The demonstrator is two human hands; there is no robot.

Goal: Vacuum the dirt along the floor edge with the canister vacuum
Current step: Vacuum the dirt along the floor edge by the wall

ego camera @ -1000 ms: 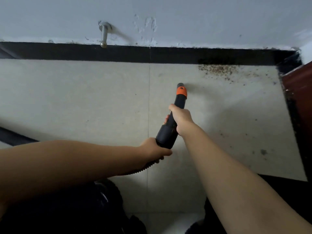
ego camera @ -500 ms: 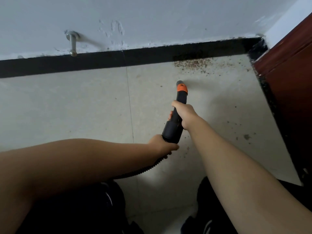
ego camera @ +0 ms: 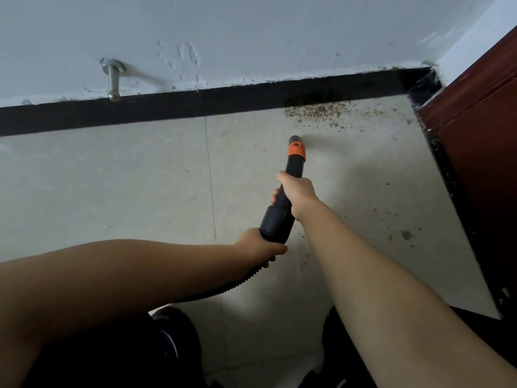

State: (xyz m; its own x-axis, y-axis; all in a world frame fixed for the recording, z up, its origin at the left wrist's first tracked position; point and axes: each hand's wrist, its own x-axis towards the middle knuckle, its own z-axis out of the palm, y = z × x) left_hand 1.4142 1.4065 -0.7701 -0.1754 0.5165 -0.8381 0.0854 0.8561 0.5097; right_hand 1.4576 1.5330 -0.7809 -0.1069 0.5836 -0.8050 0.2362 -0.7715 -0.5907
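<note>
The ribbed hose (ego camera: 223, 289) is gripped at its junction with the vacuum nozzle (ego camera: 282, 203) by the left hand (ego camera: 258, 247). Further up, the nozzle's black shaft is wrapped by the right hand (ego camera: 298, 193). The orange-collared tip is held short of the dirt (ego camera: 313, 110) heaped against the black skirting (ego camera: 167, 113). If swept too fast, grains could be scattered towards the red-brown door (ego camera: 481, 141), and the corner missed.

You had one wide-angle view only, worn on your head, looking forward and steeply down past both forearms to the floor (ego camera: 140, 191). It faced the wall (ego camera: 251, 37) and black skirting (ego camera: 167, 110), with the corner by the door (ego camera: 481, 163) at right, fairly near.
</note>
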